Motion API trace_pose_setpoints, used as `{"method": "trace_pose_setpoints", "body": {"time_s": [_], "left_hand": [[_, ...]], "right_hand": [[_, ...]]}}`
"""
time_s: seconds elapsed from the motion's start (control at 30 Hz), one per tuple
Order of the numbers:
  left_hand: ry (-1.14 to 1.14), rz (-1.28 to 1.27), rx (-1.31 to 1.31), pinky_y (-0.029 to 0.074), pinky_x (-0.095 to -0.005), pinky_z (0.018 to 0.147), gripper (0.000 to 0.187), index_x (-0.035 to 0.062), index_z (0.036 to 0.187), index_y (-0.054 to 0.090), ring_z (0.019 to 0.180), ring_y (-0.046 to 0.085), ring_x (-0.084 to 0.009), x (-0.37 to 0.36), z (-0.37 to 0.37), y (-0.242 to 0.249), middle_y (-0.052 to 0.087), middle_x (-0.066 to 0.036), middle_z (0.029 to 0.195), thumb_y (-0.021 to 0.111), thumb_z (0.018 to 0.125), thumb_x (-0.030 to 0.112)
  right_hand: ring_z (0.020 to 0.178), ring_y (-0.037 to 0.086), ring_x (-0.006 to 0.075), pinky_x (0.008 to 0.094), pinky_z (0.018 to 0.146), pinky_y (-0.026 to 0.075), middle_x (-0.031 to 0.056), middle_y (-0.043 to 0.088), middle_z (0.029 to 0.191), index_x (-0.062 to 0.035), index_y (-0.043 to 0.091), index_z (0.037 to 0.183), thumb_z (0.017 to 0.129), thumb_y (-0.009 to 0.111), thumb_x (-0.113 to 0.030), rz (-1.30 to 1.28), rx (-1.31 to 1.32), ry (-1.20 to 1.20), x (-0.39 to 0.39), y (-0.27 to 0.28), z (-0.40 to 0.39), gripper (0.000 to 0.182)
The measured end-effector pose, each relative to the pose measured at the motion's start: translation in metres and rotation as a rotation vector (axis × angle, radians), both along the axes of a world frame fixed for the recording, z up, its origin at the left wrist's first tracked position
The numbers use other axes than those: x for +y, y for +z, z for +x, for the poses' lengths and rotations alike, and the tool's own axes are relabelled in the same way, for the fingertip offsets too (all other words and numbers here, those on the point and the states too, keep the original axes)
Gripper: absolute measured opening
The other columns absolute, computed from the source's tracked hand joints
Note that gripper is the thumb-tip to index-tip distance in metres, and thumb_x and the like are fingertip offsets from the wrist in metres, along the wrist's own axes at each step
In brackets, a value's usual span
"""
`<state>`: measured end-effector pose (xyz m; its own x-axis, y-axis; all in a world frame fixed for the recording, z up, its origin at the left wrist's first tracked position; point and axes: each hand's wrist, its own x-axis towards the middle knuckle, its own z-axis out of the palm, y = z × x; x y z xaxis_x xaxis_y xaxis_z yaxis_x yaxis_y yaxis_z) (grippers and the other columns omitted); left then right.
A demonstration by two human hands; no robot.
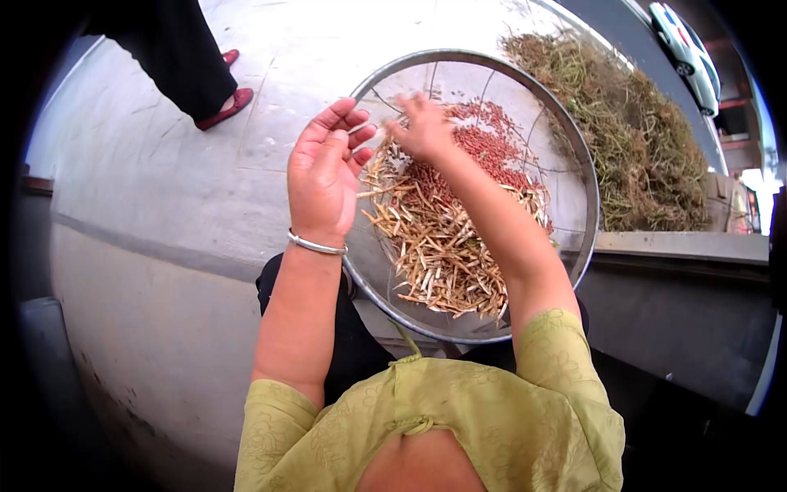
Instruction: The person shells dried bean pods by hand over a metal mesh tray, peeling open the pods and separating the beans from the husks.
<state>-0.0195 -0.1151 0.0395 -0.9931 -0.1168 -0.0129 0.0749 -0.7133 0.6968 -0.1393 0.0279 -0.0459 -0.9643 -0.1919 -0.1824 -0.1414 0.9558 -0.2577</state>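
My left hand [321,176], with a silver bangle [318,245] at the wrist, is raised over the left rim of a large round metal-rimmed tray [592,176]. Its fingers curl towards the thumb. A thin pale sliver shows at the fingertips, too small to name. Over the upper left of the tray is my right hand [425,129], smeared by motion, its fingers apart above the heap. Dry tan pods [443,258], many of them split, cover the tray's lower middle. Reddish beans [492,152] lie spread above them, partly hidden by my right forearm.
A big pile of dried plants [631,135] lies on the pale paving [180,197] to the right. At upper left stands a person in dark trousers [164,57] and red shoes [234,107]. A white car [687,53] is parked on the road beyond. The tray rests over my lap.
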Motion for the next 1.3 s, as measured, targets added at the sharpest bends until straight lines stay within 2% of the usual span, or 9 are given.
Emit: {"method": "trace_pose_setpoints", "body": {"time_s": [0.2,0.4,0.43,0.5,0.67,0.9,0.97,1.13,1.3], "left_hand": [[-0.032,-0.042,0.004,0.045,-0.0255,0.077,0.032,0.0003,0.120,0.046,0.093,0.055,-0.0138,-0.001,-0.002,-0.002,0.055,-0.008,0.108,0.045,0.089,0.007],[-0.091,-0.100,-0.026,0.045,-0.0247,0.075,0.028,0.0009,0.116,0.049,0.090,0.056,-0.0137,0.007,0.001,-0.002,0.056,-0.007,0.104,0.044,0.089,0.007],[-0.102,-0.106,-0.026,0.045,-0.0242,0.073,0.025,0.0017,0.113,0.051,0.088,0.056,-0.0137,0.009,0.000,-0.002,0.057,-0.007,0.102,0.044,0.089,0.007],[-0.117,-0.125,-0.022,0.045,-0.0242,0.073,0.025,0.0018,0.113,0.052,0.088,0.056,-0.0137,0.014,-0.001,-0.005,0.057,-0.007,0.102,0.044,0.089,0.007],[-0.181,-0.213,-0.010,0.045,-0.0243,0.076,0.029,0.0009,0.116,0.049,0.092,0.056,-0.0140,0.023,-0.001,-0.011,0.056,-0.007,0.105,0.045,0.089,0.008],[-0.249,-0.325,-0.047,0.045,-0.0225,0.071,0.023,0.0010,0.108,0.054,0.083,0.057,-0.0108,0.039,-0.007,-0.014,0.059,-0.005,0.097,0.046,0.088,0.006],[-0.274,-0.346,-0.051,0.045,-0.0215,0.070,0.023,0.0013,0.108,0.055,0.082,0.057,-0.0096,0.045,-0.008,-0.016,0.060,-0.005,0.096,0.047,0.087,0.007],[-0.336,-0.658,0.041,0.044,-0.0196,0.070,0.023,0.0016,0.108,0.055,0.081,0.056,-0.0079,0.054,-0.008,-0.029,0.059,-0.004,0.095,0.047,0.088,0.007],[-0.391,-0.979,0.121,0.045,-0.0221,0.075,0.022,-0.0001,0.106,0.056,0.083,0.054,-0.0078,0.058,-0.005,-0.044,0.058,-0.003,0.094,0.047,0.087,0.004]], "right_hand": [[0.123,0.033,0.0289,0.0564,0.086,0.032,0.0107,0.039,0.129,-0.0168,0.046,0.120,0.071,0.064,-0.046,-0.097,0.192,0.691,0.018,0.003,0.122,0.060],[0.129,0.027,0.0271,0.0608,0.103,0.014,0.0072,0.040,0.131,-0.0163,0.054,0.109,0.071,0.065,-0.031,0.192,-0.076,0.807,0.105,0.039,0.179,0.043],[0.129,0.026,0.0247,0.0589,0.105,0.011,0.0052,0.042,0.130,-0.0158,0.056,0.109,0.075,0.060,-0.019,0.175,-0.053,0.739,0.117,0.040,0.181,0.034],[0.126,0.031,0.0222,0.0530,0.099,0.027,0.0054,0.043,0.130,-0.0154,0.056,0.104,0.079,0.052,-0.007,0.292,0.058,0.685,0.141,0.043,0.175,0.027],[0.111,0.048,0.0258,0.0365,0.089,0.040,0.0063,0.055,0.113,-0.0134,0.055,0.094,0.074,0.055,0.001,0.052,0.252,0.355,0.195,0.032,0.146,0.024],[0.079,0.060,0.0176,0.0278,0.078,0.049,0.0050,0.064,0.089,-0.0086,0.062,0.096,0.079,0.063,-0.009,-0.658,0.309,-0.007,0.191,0.042,0.139,0.017],[0.077,0.059,0.0126,0.0278,0.076,0.049,0.0031,0.065,0.089,-0.0087,0.065,0.098,0.085,0.060,-0.017,-0.966,-0.044,-0.127,0.180,0.056,0.140,0.017],[0.081,0.061,0.0136,0.0277,0.052,0.054,0.0058,0.063,0.090,-0.0045,0.063,0.101,0.091,0.051,-0.025,-1.039,-0.318,-0.349,0.177,0.047,0.134,0.025],[0.093,0.059,0.0178,0.0303,0.060,0.055,0.0089,0.058,0.109,-0.0051,0.060,0.107,0.093,0.041,-0.041,-1.095,-0.394,-0.403,0.176,0.063,0.137,0.043]]}}
